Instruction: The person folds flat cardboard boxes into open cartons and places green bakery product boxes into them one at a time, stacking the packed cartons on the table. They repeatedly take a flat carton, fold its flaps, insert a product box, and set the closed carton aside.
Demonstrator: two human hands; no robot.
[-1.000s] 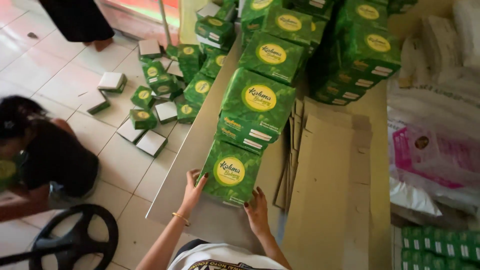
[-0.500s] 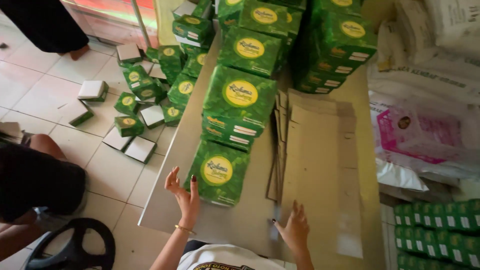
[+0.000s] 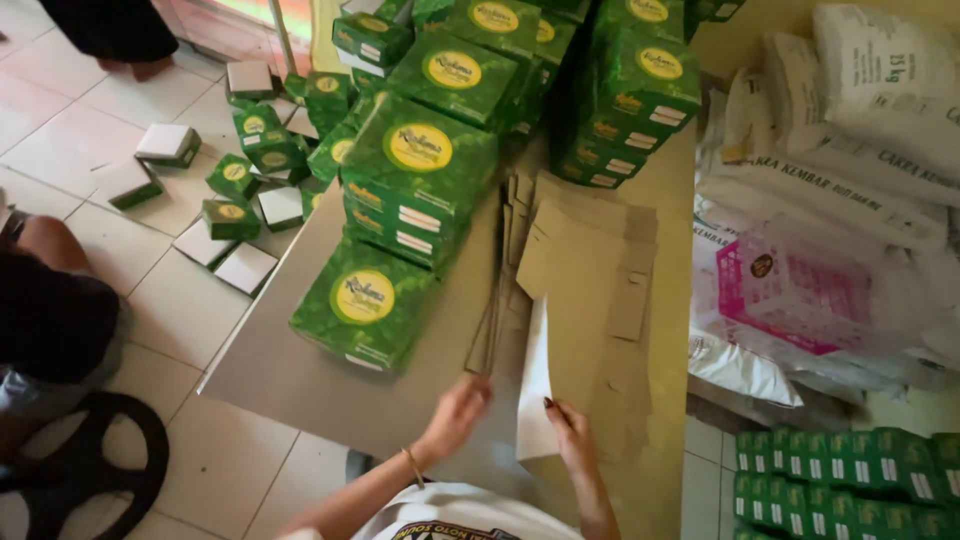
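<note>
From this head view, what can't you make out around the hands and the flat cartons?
- Right hand: fingertips hidden behind the white sheet.
- Left hand: motion-blurred, grip unclear.
- Flat cardboard stack: count unreadable, edges overlap.
- Seated person: cut off by left edge.

The table top (image 3: 300,385) looks like smooth, dull grey metal. Green packs (image 3: 365,305) wear glossy plastic wrap. Flat brown cardboard sheets (image 3: 590,270) look matt and rough. White sacks (image 3: 850,150) seem woven plastic. Floor tiles (image 3: 60,140) shine.
</note>
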